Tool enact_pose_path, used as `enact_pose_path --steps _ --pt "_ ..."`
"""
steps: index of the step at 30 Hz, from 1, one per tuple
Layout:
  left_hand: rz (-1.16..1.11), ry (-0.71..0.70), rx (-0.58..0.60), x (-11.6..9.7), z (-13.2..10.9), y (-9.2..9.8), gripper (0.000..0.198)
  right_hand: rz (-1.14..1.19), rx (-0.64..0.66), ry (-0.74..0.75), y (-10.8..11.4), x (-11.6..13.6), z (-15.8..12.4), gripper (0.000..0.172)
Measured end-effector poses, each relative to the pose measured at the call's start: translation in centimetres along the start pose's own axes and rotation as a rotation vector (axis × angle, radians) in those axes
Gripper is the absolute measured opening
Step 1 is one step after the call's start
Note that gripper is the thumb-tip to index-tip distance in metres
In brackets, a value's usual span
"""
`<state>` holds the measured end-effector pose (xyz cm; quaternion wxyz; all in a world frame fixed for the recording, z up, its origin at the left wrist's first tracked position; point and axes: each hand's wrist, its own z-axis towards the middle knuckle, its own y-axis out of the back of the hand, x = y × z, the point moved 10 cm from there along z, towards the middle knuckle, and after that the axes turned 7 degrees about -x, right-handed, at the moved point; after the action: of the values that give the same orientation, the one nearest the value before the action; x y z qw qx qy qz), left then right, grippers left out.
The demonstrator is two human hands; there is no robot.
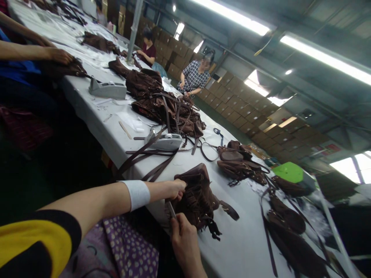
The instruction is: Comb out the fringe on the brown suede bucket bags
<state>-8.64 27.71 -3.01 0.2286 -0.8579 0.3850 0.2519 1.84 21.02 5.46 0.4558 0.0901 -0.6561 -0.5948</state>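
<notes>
The dark brown, soft leather-like bag [200,183] lies at the near edge of the long white-covered table [237,247], nearer the wearer than the grey, low tape dispenser [165,143] and to its right. The left hand [175,189] has its fingers closed and appears to pinch the bag's edge. The right hand [185,240] is wrapped firmly round a slim grey tool [172,210], whose tip points towards that same edge; whether it touches, and whether it is a blade or scissors, I cannot tell. The step in hand looks like detail work on this edge. The next move seems to call for a steady left pinch and small, controlled tool strokes, clear of the fingertips. Dark brown flat straps [166,168] cross beside the dispenser.
</notes>
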Motion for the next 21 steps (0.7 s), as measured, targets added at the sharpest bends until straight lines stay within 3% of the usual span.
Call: enact_pose_path --steps 4,7,10,12,21 --pt "-0.001 0.019 -0.010 -0.3 -0.2 0.4 0.025 -0.132 -0.161 -0.059 1.2 -2.3 0.6 0.025" --pt "0.011 0.009 -0.024 -0.3 -0.5 0.2 0.026 -0.078 -0.076 -0.053 -0.2 -2.2 1.0 0.029" --pt "0.037 -0.011 -0.050 -0.3 -0.7 0.1 0.027 0.135 0.064 -0.079 -2.7 -1.1 1.0 0.035" --pt "0.063 -0.009 -0.066 -0.1 -0.7 0.1 0.027 0.244 0.088 -0.074 -3.4 -0.1 0.6 0.037" --pt "0.160 -0.029 -0.090 0.8 0.0 -0.1 0.027 0.153 0.053 0.096 -1.9 2.5 -1.5 0.035"
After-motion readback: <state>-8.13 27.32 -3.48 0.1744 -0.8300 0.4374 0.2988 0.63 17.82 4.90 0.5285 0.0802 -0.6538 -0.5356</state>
